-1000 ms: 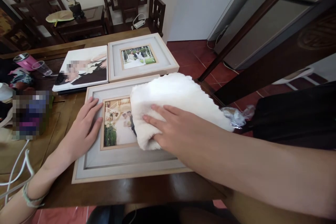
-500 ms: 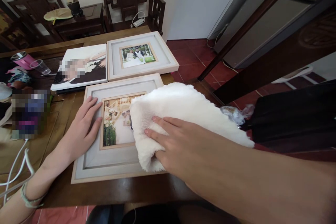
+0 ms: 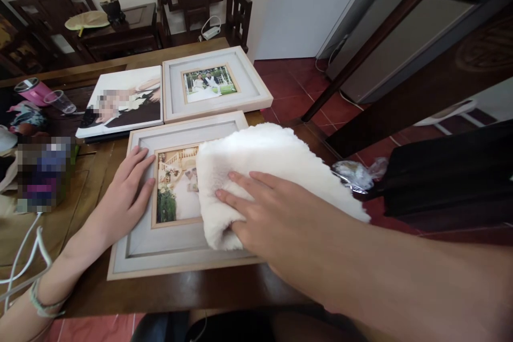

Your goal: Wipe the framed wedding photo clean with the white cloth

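Cloth [image 3: 276,155] clamped in the grip of the right hand [image 3: 266,211] covers part of a frame [image 3: 172,239] on the bench [image 3: 176,294]; left hand [image 3: 130,187] rests, fingers loosely apart. Wiping appears underway, remainder unclear.

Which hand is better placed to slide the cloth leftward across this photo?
The right hand, probably: it holds the fluffy white cloth over the right side of the photo, while the left hand rests on the left side of the picture frame.
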Action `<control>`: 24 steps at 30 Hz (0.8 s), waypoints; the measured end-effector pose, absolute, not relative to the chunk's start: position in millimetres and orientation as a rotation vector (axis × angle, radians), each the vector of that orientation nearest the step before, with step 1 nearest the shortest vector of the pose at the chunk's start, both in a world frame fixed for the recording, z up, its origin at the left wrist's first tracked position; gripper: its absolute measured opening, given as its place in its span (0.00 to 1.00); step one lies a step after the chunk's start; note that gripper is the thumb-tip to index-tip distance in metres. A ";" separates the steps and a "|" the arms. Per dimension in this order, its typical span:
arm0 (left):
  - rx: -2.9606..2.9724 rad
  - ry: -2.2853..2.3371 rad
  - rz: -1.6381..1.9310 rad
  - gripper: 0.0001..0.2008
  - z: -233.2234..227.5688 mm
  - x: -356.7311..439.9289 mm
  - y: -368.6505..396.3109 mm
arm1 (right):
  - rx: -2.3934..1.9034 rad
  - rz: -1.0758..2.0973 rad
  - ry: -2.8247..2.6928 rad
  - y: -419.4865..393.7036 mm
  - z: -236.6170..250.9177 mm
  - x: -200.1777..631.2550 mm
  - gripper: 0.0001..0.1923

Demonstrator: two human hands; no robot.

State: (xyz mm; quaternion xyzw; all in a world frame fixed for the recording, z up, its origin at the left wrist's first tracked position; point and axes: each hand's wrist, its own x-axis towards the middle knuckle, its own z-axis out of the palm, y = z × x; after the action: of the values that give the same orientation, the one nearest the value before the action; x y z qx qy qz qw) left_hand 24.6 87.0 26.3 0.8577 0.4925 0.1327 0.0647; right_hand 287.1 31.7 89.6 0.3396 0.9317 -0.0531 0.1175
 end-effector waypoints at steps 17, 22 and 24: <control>2.569 1.501 0.407 0.23 27.5 27.2 86.4 | 0.904 -0.276 2.775 17.3 88.6 291.4 0.05; 2.565 1.507 0.399 0.24 27.7 26.1 86.3 | 0.977 -0.091 2.728 43.7 84.7 291.8 0.19; 2.558 1.504 0.404 0.24 27.5 25.4 86.4 | 1.024 0.004 2.693 48.2 80.0 289.4 0.17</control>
State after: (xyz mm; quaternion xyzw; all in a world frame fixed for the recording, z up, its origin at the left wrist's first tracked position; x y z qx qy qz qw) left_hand 25.4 86.4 27.5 0.8518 0.5008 0.1346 0.0736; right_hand 289.4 48.2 80.0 0.3523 0.9268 0.0015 0.1299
